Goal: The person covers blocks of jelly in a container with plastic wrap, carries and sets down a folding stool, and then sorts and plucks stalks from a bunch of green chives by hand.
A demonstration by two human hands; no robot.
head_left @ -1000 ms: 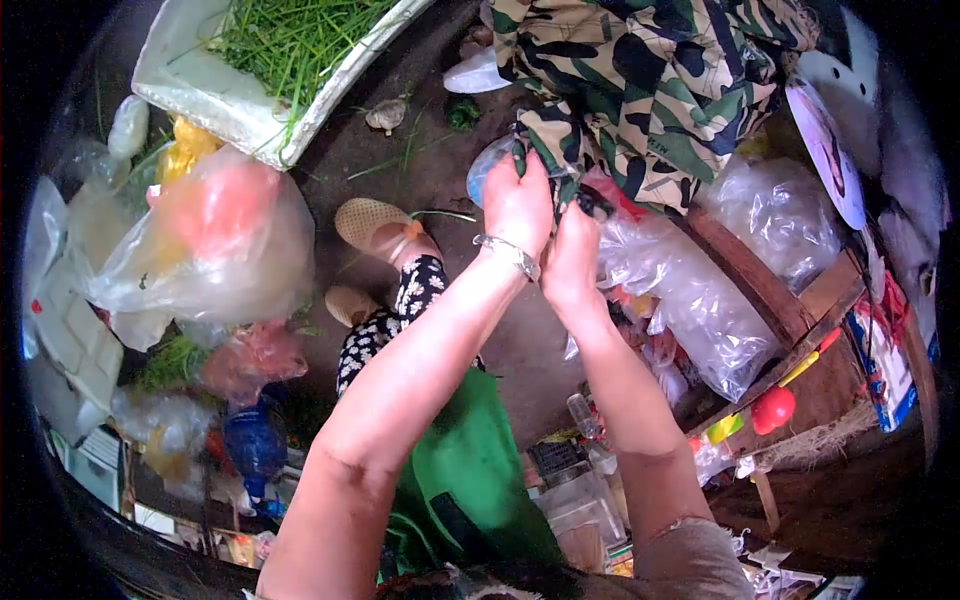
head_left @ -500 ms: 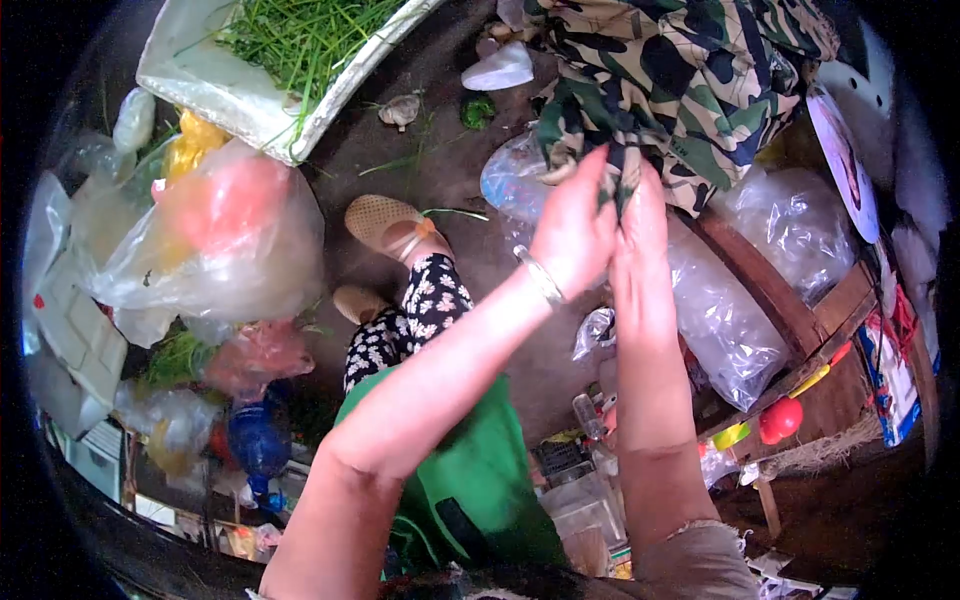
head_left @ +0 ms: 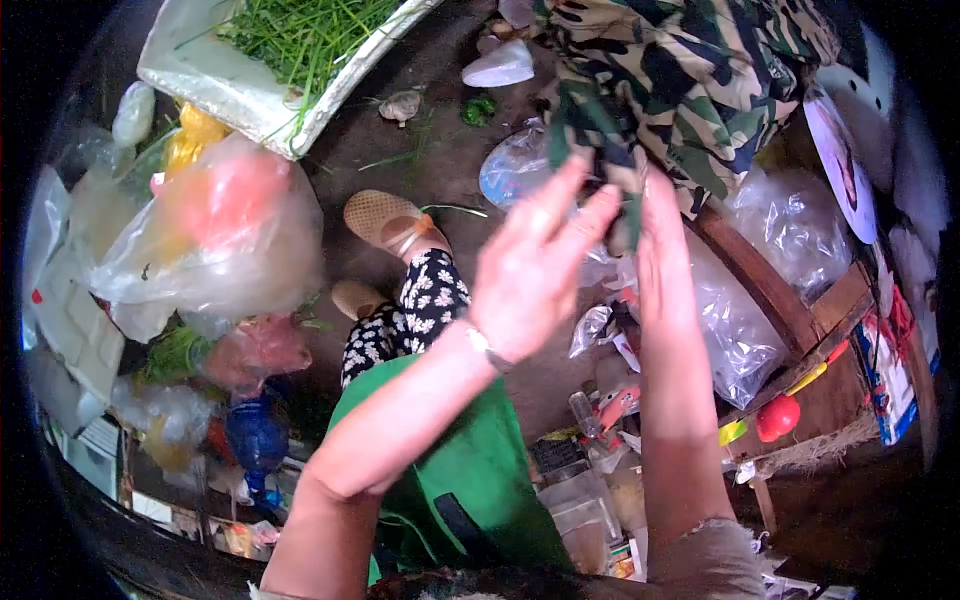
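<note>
Camouflage cloth [head_left: 700,90] hangs in folds at the upper right, its lower edge between my hands. My left hand [head_left: 535,260], with a bracelet at the wrist, is just left of that edge; its fingers are apart and blurred, and it holds nothing I can see. Along the right side of the cloth's edge, my right hand [head_left: 660,230] reaches up with its fingers stretched flat, the tips against the cloth. Part of the right fingers is hard to make out against the folds.
A white foam box [head_left: 310,125] of cut grass stands at upper left, above a clear plastic bag [head_left: 250,240] with something pink inside. Clear plastic bags [head_left: 745,340] lie by a wooden frame [head_left: 755,270] on the right. A red ball [head_left: 778,418] sits lower right.
My left hand has let go of the cloth and moved down and left, its fingers spreading. My right hand has shifted slightly right, its fingers stretched along the cloth's edge.
</note>
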